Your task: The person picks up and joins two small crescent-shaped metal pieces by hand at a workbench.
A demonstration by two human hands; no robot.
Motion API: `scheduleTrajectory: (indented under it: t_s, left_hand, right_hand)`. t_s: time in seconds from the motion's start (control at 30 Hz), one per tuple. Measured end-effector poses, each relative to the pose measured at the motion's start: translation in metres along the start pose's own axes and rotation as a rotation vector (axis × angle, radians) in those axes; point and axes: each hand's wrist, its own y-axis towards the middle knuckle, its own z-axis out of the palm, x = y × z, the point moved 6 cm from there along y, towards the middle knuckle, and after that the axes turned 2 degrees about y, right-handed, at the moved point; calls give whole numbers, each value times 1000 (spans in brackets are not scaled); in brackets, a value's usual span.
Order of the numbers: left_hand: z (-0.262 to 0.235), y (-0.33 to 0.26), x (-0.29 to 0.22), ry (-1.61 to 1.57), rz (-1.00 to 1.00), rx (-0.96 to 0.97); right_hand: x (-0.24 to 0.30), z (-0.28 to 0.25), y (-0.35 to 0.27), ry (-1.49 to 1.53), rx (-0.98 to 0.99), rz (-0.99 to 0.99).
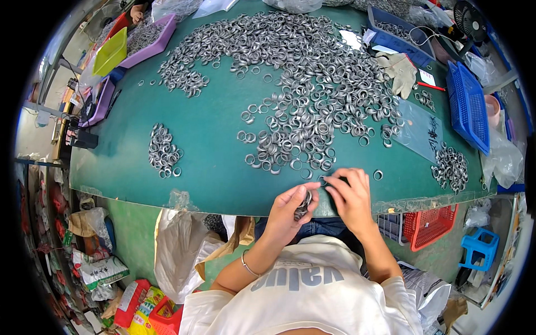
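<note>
Several grey metal rings (303, 206) are gathered in my left hand (288, 211), its fingers curled round them over the table's near edge. My right hand (352, 195) pinches a single metal ring (322, 181) between thumb and fingertips, close to the left hand's fingertips. Just beyond both hands spreads a large heap of metal rings (301, 95) on the green table (212, 139). One loose ring (378, 175) lies to the right of my right hand. Smaller piles of rings sit at the left (163, 151) and at the right (450, 168).
At the far right are a blue bin (399, 42) of rings, a work glove (401, 72), a red pen (432, 87), a plastic bag (419, 131) and a blue basket (468, 106). A purple bin (151, 44) and a yellow-green tray (110, 53) stand far left, near another person's hand (137, 15).
</note>
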Motion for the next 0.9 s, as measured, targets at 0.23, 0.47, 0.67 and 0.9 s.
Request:
scheduleTrajectory:
  t_s: [0.23, 0.47, 0.67, 0.9]
  left_hand:
    - [4, -1, -7, 47, 8, -7]
    - [5, -2, -7, 70, 27, -27]
    - [-24, -6, -43, 19, 134, -190]
    - [-39, -9, -73, -94, 220, -130]
  right_hand:
    - [-21, 10, -8, 109, -53, 126]
    - [-11, 15, -7, -55, 93, 68]
    - [-2, 17, -5, 5, 119, 53]
    - [-2, 24, -5, -55, 130, 36]
